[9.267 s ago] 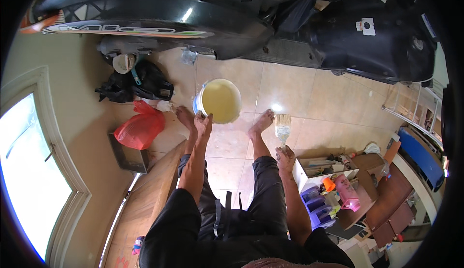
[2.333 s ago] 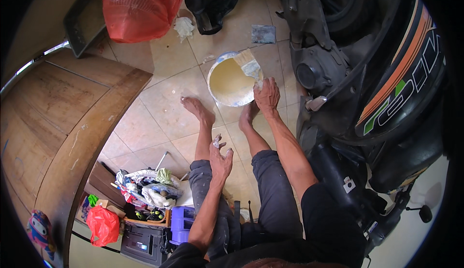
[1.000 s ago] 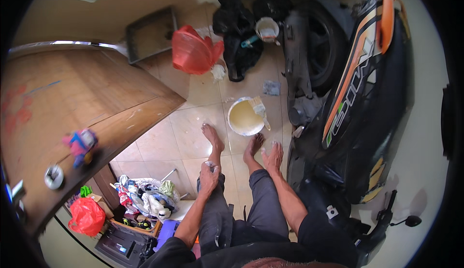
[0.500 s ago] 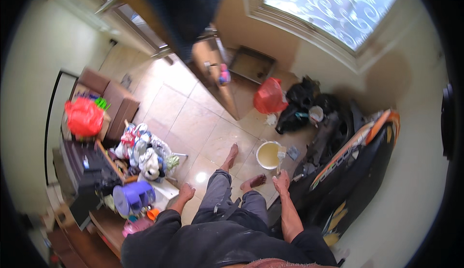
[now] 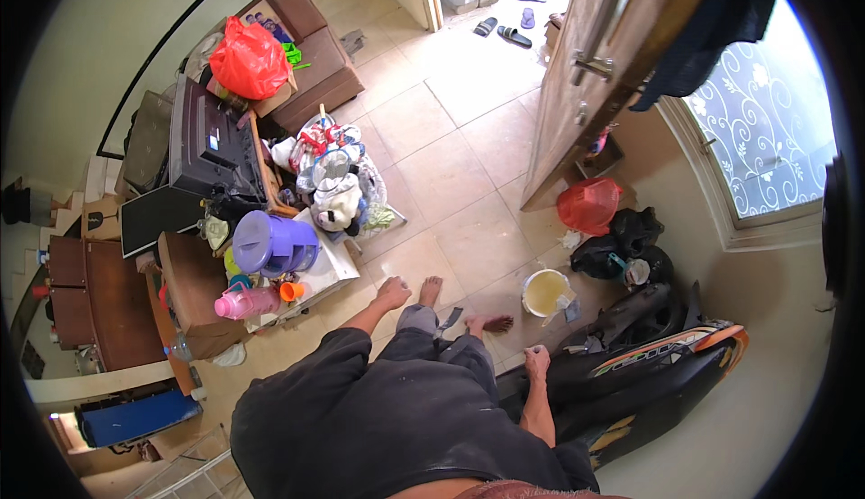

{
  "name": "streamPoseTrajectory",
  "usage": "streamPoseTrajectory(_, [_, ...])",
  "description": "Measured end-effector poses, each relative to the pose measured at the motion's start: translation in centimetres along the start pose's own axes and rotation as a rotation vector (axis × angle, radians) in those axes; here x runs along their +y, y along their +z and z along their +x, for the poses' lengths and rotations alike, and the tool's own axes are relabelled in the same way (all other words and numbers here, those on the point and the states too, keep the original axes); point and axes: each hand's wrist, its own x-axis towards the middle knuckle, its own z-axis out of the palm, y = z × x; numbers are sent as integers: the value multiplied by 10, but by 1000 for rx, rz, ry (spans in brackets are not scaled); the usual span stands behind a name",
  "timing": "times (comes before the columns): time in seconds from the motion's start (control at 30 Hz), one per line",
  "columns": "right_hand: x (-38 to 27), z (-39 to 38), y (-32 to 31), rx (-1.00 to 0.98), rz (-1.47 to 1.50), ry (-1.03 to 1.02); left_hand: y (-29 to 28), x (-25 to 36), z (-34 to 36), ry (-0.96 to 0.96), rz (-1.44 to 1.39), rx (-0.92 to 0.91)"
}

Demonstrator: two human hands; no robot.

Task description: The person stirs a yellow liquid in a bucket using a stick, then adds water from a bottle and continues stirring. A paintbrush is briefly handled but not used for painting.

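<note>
My left hand (image 5: 393,292) hangs in front of my left thigh, beside the cluttered low table. Its fingers are curled in and nothing shows in them. On the other side my right hand (image 5: 537,360) is closed as a fist, with no object visible in it. Ahead of that fist, and apart from it, a white bucket (image 5: 526,294) with pale yellowish liquid stands on the tiled floor. A flat brush-like tool (image 5: 566,299) leans on the bucket's right rim, its handle toward me. Both bare feet are near the bucket.
A motorbike (image 5: 649,382) stands close along my right. Black bags (image 5: 622,245) and a red plastic bag (image 5: 587,206) lie by the wall. An open wooden door (image 5: 577,94) juts in ahead. On the left are a purple container (image 5: 270,242), a pink jug (image 5: 248,301) and a laundry pile (image 5: 335,195).
My view has swung left, bringing the doorway and sandals outside into sight. My right hand, previously close to the tool's handle end, is now clear of it. The bucket and tool keep their arrangement.
</note>
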Motion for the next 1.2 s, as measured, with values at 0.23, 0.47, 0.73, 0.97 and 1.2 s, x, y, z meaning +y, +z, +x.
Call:
streamPoseTrajectory(0.23, [39,-57,66,23,142,29,-23,-72,15,-13,-18,-121])
streamPoseTrajectory(0.47, [42,-101,90,11,249,51,-68,-139,-34,-212,-89,-132])
streamPoseTrajectory(0.73, [29,-82,83,-73,306,-161,-23,-255,-118,-358,-108,-41])
streamPoseTrajectory(0.97, [56,-91,113,-29,282,-228,20,-333,-214,-475,-75,-232])
streamPoseTrajectory(1.2, [72,-161,198,-389,301,-119,35,-447,-286,-466,-19,-122])
